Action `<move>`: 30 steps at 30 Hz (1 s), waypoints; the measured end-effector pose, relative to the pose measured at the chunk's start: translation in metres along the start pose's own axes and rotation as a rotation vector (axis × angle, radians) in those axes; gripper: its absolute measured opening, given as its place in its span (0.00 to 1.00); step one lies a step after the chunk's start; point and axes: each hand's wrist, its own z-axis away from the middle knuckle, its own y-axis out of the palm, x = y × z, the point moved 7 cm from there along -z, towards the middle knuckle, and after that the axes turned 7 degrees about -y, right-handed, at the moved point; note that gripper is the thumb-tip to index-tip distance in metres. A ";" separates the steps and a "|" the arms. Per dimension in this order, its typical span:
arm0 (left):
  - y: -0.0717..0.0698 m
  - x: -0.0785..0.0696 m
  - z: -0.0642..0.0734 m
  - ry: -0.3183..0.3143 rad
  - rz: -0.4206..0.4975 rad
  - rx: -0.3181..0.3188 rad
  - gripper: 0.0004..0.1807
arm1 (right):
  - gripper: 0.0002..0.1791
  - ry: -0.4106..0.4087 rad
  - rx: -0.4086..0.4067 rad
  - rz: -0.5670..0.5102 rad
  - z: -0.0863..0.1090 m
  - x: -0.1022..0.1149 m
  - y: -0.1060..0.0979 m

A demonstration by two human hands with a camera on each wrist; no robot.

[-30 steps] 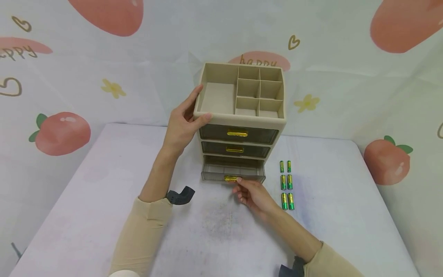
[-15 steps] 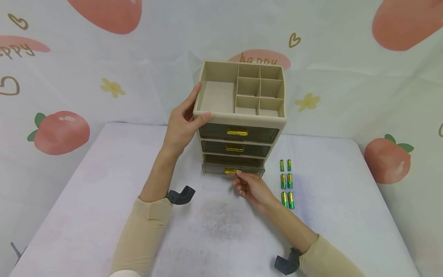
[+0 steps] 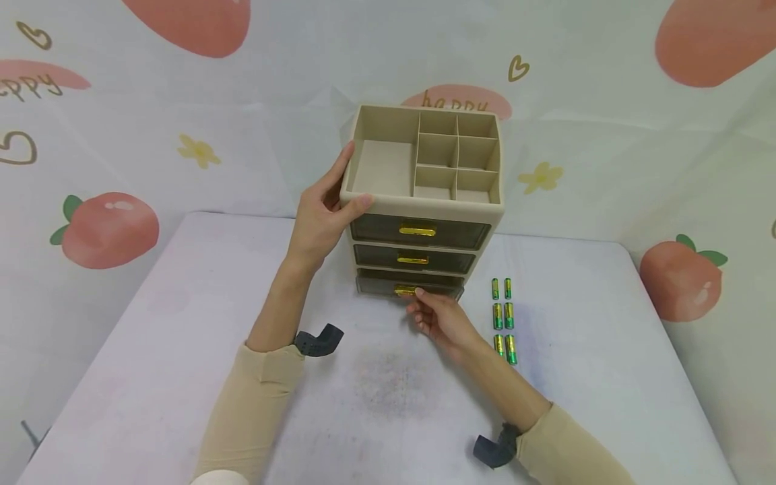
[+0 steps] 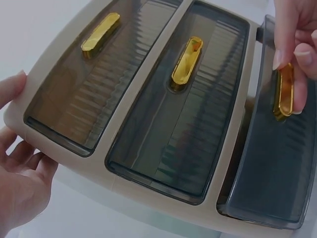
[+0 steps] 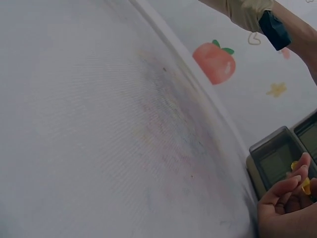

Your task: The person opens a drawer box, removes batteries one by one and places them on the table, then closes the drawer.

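Observation:
A beige desktop drawer organizer stands on the table, its open top divided into compartments. My left hand grips its upper left side, thumb over the front rim and fingers along the side wall. Below are three smoky see-through drawers with gold handles. The bottom drawer sticks out a little from the frame in the left wrist view, while the two above sit flush. My right hand pinches the bottom drawer's gold handle between thumb and fingers.
Several green and gold batteries stand in two columns on the white tabletop, right of the organizer. Behind the table hangs a white backdrop printed with peaches, flowers and hearts. A dark wrist mount juts from the left forearm.
The bottom drawer has slid inward, from well pulled out to only slightly out, with my right hand moving along on its handle. My left hand keeps its grip on the organizer.

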 end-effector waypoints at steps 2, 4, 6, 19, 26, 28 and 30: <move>0.000 0.000 0.000 0.001 -0.001 0.001 0.39 | 0.25 -0.007 0.001 -0.002 -0.002 0.001 0.000; 0.001 -0.001 0.000 0.002 -0.004 0.004 0.39 | 0.25 -0.022 0.008 0.012 -0.004 0.002 0.000; 0.002 -0.001 -0.001 0.001 -0.003 0.008 0.39 | 0.26 -0.038 0.006 0.023 -0.005 0.004 -0.001; 0.001 0.000 -0.001 0.003 -0.013 0.001 0.38 | 0.26 -0.078 -0.020 0.060 -0.012 0.008 -0.003; 0.001 0.001 0.000 -0.007 -0.007 -0.002 0.39 | 0.24 -0.076 -0.031 0.068 -0.014 0.009 -0.003; 0.000 0.001 0.000 -0.004 -0.008 -0.003 0.39 | 0.24 -0.076 -0.030 0.062 -0.015 0.008 -0.003; 0.000 0.001 0.001 0.002 -0.013 -0.003 0.39 | 0.25 -0.071 -0.024 0.053 -0.015 0.007 -0.002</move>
